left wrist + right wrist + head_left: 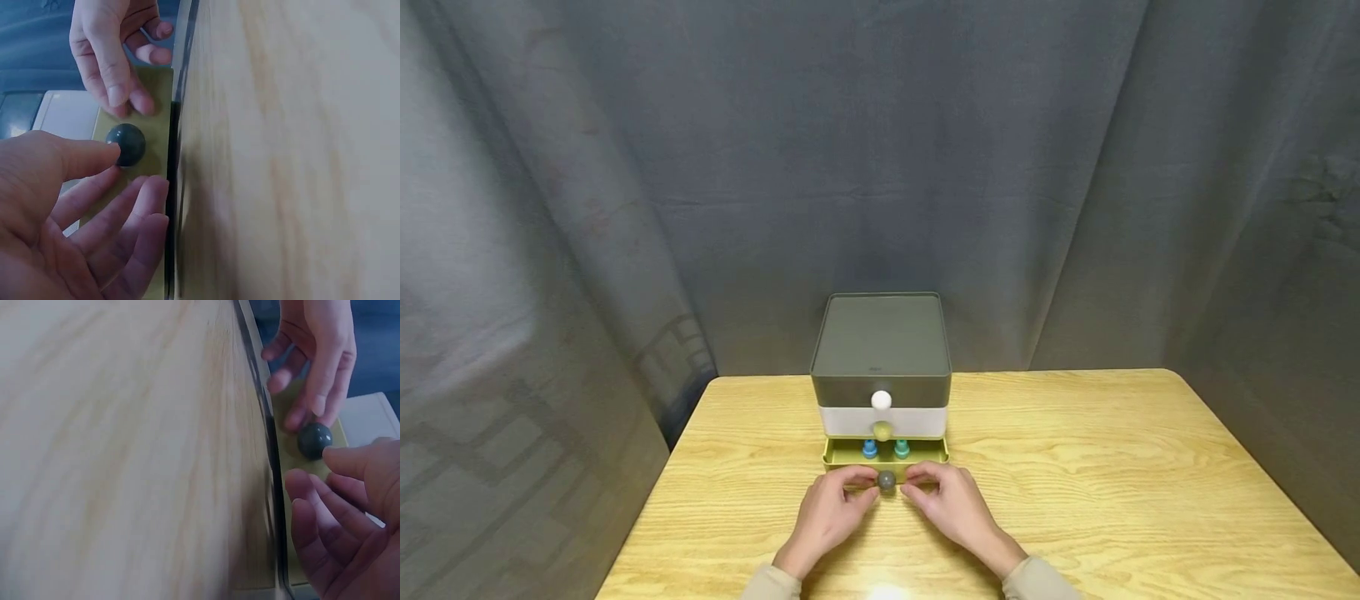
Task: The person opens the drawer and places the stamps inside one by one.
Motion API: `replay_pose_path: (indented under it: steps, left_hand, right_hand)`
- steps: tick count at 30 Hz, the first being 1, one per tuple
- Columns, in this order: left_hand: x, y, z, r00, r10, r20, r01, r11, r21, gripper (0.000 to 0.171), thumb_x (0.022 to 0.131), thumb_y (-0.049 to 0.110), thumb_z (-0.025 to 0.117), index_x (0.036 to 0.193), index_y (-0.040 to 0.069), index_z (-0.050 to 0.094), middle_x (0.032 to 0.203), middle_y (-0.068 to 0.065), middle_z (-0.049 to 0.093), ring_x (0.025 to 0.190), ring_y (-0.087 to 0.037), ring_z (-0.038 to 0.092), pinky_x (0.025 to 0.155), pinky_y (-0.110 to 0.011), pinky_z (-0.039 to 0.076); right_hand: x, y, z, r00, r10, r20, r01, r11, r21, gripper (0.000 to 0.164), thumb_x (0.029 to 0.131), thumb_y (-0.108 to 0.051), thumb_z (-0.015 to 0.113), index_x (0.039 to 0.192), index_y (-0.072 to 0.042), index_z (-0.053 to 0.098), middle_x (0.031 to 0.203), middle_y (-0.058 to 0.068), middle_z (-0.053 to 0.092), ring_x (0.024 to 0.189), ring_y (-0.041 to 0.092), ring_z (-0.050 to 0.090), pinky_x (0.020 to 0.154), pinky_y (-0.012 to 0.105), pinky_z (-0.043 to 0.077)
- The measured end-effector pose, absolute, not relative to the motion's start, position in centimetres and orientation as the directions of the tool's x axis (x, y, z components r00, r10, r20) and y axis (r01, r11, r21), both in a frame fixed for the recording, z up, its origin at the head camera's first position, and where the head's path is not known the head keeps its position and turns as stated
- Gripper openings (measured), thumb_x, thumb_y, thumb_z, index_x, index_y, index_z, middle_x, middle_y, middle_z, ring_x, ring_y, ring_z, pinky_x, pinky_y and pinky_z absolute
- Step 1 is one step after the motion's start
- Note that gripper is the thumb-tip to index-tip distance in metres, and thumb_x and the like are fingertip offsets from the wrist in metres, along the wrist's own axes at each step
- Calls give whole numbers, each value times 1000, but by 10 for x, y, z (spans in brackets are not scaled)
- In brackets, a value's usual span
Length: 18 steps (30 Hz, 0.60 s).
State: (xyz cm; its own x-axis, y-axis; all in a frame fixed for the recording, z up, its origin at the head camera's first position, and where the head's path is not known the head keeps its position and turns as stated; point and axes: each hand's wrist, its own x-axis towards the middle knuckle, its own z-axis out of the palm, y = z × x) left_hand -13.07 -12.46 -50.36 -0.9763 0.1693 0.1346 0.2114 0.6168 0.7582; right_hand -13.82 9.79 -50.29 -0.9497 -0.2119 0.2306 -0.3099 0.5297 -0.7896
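A small drawer unit stands on the table, its yellow-green bottom drawer [846, 453] pulled partway out. A blue stepped piece [869, 450] and a teal one [902, 450] sit side by side in it. The drawer's round dark grey knob [887, 480] lies between the two hands. My left hand [829, 515] is at the knob's left, thumb tip right at it in the left wrist view, other fingers loosely bent by the drawer front. On the other side, my right hand [953, 505] has its thumb and fingertips close to the knob, fingers relaxed and slightly spread.
Above the pulled-out drawer are a white drawer [842, 422] with a yellow-green knob [882, 431] and a dark grey top drawer [842, 390] with a white knob [882, 400]. Grey curtains [880, 167] hang behind the wooden table [1112, 483] and along both sides.
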Motion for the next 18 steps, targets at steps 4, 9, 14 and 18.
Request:
replay_pose_path:
  steps: [4, 9, 14, 18]
  left_hand:
    - [-138, -122, -506, -978, 147, 149, 209, 616, 759, 16, 94, 26, 80, 109, 20, 82, 100, 2, 83, 66, 2, 62, 61, -21, 47]
    - [-143, -119, -508, -981, 125, 148, 193, 603, 774, 17, 94, 26, 80, 109, 17, 80, 98, 2, 83, 70, -3, 70, 64, -23, 51]
    - [-147, -116, -507, -982, 86, 166, 183, 622, 762, 17, 94, 25, 81, 109, 18, 80, 98, 2, 84, 73, -7, 73, 65, -25, 51]
    - [-152, -114, -508, -981, 57, 185, 178, 638, 749, 16, 94, 25, 81, 108, 19, 81, 98, 3, 84, 74, -8, 75, 65, -24, 51]
  right_hand:
    - [-145, 90, -506, -944, -234, 233, -324, 519, -791, 13, 94, -20, 83, 104, -13, 81, 94, 0, 83, 83, 8, 75, 67, 20, 53]
    - [-151, 84, -511, -942, -236, 238, -330, 526, -784, 13, 95, -21, 82, 105, -13, 81, 95, 0, 84, 85, 13, 78, 70, 21, 57]
    - [-157, 78, -513, -944, -206, 258, -330, 548, -769, 12, 95, -20, 81, 105, -13, 81, 95, 0, 84, 87, 16, 79, 72, 24, 60]
    - [-161, 73, -515, -946, -175, 271, -323, 562, -761, 11, 95, -19, 82, 104, -13, 81, 96, 0, 84, 87, 15, 80, 76, 28, 63]
